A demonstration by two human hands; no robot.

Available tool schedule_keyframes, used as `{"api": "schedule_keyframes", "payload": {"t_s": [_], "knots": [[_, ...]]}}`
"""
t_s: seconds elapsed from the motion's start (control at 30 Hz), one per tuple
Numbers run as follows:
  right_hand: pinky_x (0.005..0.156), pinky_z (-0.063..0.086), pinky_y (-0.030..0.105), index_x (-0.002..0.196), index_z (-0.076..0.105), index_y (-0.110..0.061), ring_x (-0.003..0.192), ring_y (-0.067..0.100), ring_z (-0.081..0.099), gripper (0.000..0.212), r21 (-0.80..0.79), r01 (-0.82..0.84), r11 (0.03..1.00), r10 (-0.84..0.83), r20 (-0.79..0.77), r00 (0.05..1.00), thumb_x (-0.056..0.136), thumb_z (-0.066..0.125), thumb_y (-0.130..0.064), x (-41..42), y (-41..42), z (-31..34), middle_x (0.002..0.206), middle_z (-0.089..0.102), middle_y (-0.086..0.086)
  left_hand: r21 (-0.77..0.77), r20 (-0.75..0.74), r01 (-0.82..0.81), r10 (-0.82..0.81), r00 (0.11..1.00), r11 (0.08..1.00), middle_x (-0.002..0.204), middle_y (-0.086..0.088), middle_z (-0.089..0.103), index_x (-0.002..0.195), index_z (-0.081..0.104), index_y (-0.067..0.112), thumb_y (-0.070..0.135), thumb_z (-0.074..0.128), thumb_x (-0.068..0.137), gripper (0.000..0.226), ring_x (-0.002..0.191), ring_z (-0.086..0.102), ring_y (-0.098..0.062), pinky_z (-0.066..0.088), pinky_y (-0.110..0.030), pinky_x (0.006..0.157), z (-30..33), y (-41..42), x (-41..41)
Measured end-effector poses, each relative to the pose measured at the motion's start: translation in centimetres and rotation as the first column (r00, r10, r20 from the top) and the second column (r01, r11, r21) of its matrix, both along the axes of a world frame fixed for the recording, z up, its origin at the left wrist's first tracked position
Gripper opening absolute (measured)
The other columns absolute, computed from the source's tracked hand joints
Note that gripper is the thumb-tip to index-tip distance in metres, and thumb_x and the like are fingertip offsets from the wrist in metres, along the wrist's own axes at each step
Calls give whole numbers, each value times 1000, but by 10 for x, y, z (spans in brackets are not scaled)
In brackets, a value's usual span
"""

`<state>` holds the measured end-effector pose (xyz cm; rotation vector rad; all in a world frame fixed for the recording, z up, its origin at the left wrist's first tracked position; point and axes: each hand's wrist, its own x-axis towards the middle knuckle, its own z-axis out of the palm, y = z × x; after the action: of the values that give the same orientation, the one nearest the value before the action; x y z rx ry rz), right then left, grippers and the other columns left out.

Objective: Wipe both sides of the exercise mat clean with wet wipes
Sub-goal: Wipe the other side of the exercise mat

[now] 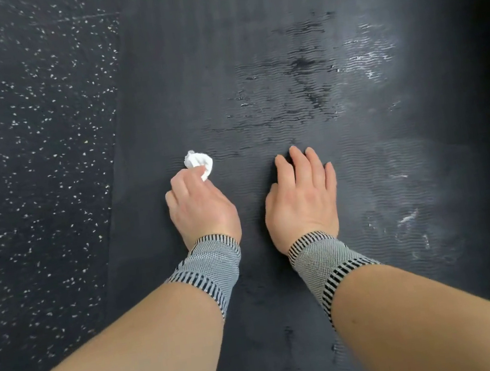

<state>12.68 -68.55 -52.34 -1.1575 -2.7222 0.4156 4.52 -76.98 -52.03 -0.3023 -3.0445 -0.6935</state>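
Gripping a balled wet wipe (pixel 200 163) w/ curled fingers, left hand (pixel 199 205) sits on exercise mat (pixel 252 59); right hand (pixel 302 190) beside it, fingers straight, flat on mat, holding nothing. Mat lies on speckled floor (pixel 26 120).

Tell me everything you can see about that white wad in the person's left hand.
The wet wipe is a small white sheet crumpled into a ball, soft and creased. The left hand pinches it at the fingertips, so only its upper part shows past the fingers. It sits low on the dark ribbed exercise mat, near the mat's left edge; whether it presses on the surface cannot be told. Wet streaks glisten on the mat farther right.
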Motion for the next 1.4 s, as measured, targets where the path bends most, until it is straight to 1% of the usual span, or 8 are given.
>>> {"api": "schedule_keyframes", "payload": {"t_s": [0.17,0.47,0.7,0.87,0.97,1.03,1.27,1.4], "knots": [[110,25,53,124,55,-4,130,39,39,43,31,-10,999,11,-41,999,83,52,-17,0,1,-4,133,51,17,-101,-51,412,-418,907,906,125,-1,57,132,57,20,1,60,84,51,107,49,-30,39,-45,82,-1,-9,14],[111,22,51,125,55,-6,131,38,37,43,5,6,1000,-6,-43,999,85,51,-20,-1,1,-1,135,50,16,-129,54,-173,181,982,976,128,2,44,133,55,24,-6,48,83,59,111,40,-25,39,-36,95,-1,-48,-66],[112,21,50,125,54,-7,132,37,36,43,3,4,1000,-4,-23,1000,85,54,-19,-1,0,0,136,50,15,-96,-9,357,-359,933,929,118,-7,54,131,58,17,-11,56,76,62,91,47,-28,35,-33,77,-3,-14,-10],[111,25,52,124,56,-6,131,38,39,43,18,2,1000,-2,-8,1000,83,57,-19,-2,0,2,134,51,16,-219,-35,-56,49,998,974,117,-13,51,116,59,15,-2,51,78,42,100,49,-37,43,-42,83,-6,-65,-87],[111,25,52,124,56,-6,131,38,38,42,24,2,1000,-1,-9,1000,83,57,-19,-1,0,1,134,51,16,-160,13,-208,213,977,965,118,-8,57,101,57,40,27,44,86,23,105,55,-30,44,-40,90,-4,-62,-101],[111,25,52,124,56,-6,131,37,39,42,24,6,1000,-6,-9,1000,83,57,-19,-2,0,1,134,51,16,-187,-11,-177,178,984,966,110,-3,60,83,52,45,36,46,84,11,97,59,-27,46,-37,86,1,-40,-90],[110,27,53,123,57,-5,130,38,40,47,51,9,999,-8,-8,1000,85,36,-24,-2,-1,1,133,52,16,-31,-53,449,-450,892,893,104,-8,59,127,62,16,-5,60,76,55,84,53,-31,37,-39,72,0,20,-14],[110,26,52,123,56,-7,130,37,39,48,62,12,998,-13,12,1000,85,35,-26,-3,-1,-1,134,51,15,-172,-4,139,-142,990,975,115,-8,51,131,56,21,-2,51,81,55,97,45,-33,32,-39,80,-4,-21,-69]]}}
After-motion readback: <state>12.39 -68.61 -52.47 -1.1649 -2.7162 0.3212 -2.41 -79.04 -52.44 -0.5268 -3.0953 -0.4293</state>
